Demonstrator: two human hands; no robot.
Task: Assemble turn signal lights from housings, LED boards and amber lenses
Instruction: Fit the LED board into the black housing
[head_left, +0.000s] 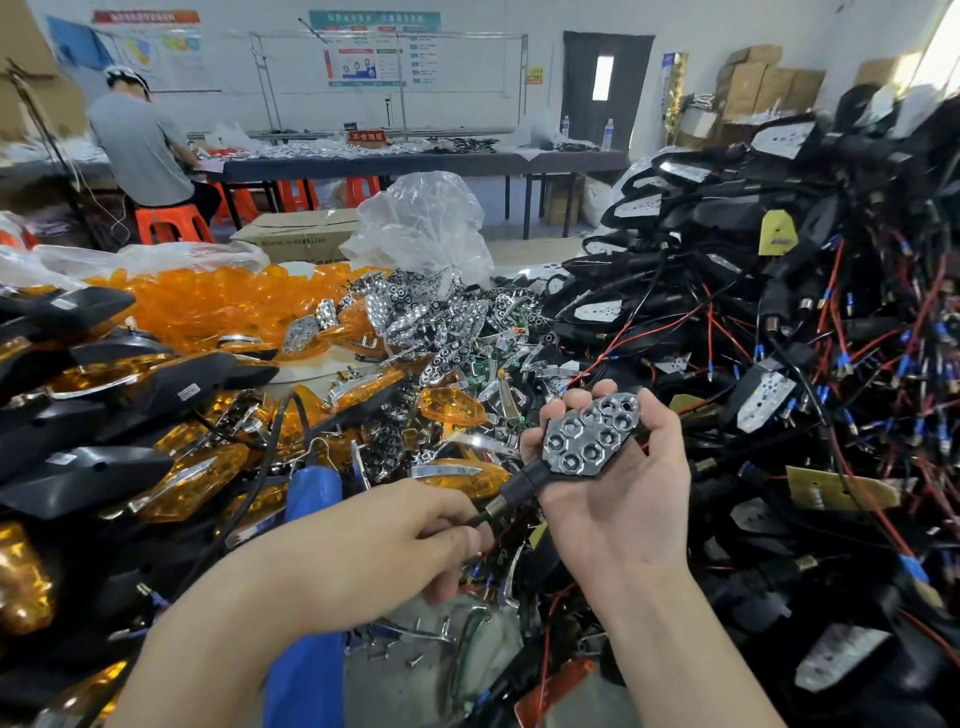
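My right hand cups a black turn signal housing with a chrome honeycomb reflector seated in its face, fingers curled round its far edge. The housing's black stem points left toward my left hand, which pinches the wire at the stem's threaded end. Loose amber lenses are heaped at the back left. Chrome reflectors and LED boards lie piled in the middle. One single amber lens lies just left of the held housing.
Black housings with red and black wires tower at the right. Finished amber-lensed lights stack at the left. A blue-handled tool lies under my left forearm. A clear plastic bag stands behind; a seated person works at a far table.
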